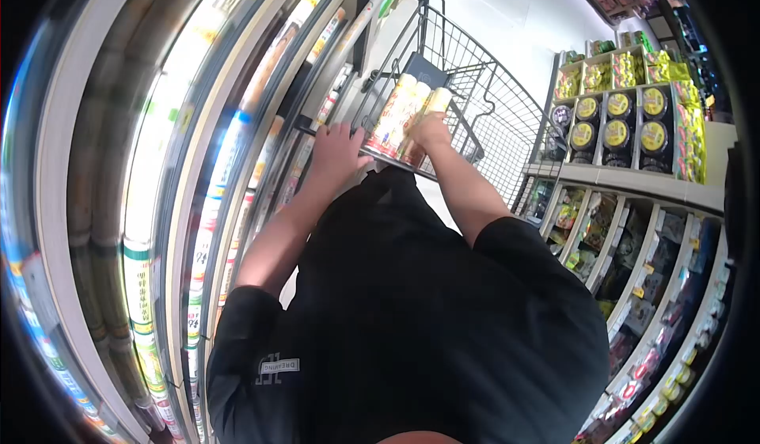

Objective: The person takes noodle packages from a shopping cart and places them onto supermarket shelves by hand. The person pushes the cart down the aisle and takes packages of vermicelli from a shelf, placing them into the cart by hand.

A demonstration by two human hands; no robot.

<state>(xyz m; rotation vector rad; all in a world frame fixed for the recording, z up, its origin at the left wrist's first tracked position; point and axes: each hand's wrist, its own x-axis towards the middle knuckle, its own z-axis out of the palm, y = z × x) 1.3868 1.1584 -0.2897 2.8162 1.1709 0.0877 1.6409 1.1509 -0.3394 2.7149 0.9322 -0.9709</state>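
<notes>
Asker: What does the head view show?

Describer: A rounded, downward look along a shop aisle. A black shirt (pixel 443 317) fills the lower centre. Above it, at upper centre, stands a black wire shopping cart (pixel 500 131).

Asker: Where are the hands?

Describer: The left hand (pixel 339 149) lies left of centre, over the cart's handle (pixel 307 127). Its fingers are slightly spread; I cannot tell whether they close around the bar. The right hand (pixel 431 131), just right of centre, has its fingers wrapped around a tall, pale-topped can (pixel 440 98).

Asker: And the other cans?

Describer: More tall cans (pixel 393 119), with pale tops and red-and-white labels, stand close together left of the held one, at the near end of the cart. A dark flat panel (pixel 428 70) shows behind them.

Asker: How far along is it?

Describer: The neighbouring cans are in the cart with no fingers around them, so I judge that part done. The held can is among them but not released, so that one looks unfinished. Whether it is being set down or picked up, one still cannot say.

Asker: What surrounds this?

Describer: Shelves of tall packaged goods (pixel 178 206) curve down the left side; dark jars with yellow labels (pixel 616 133) sit in rows at upper right.
</notes>
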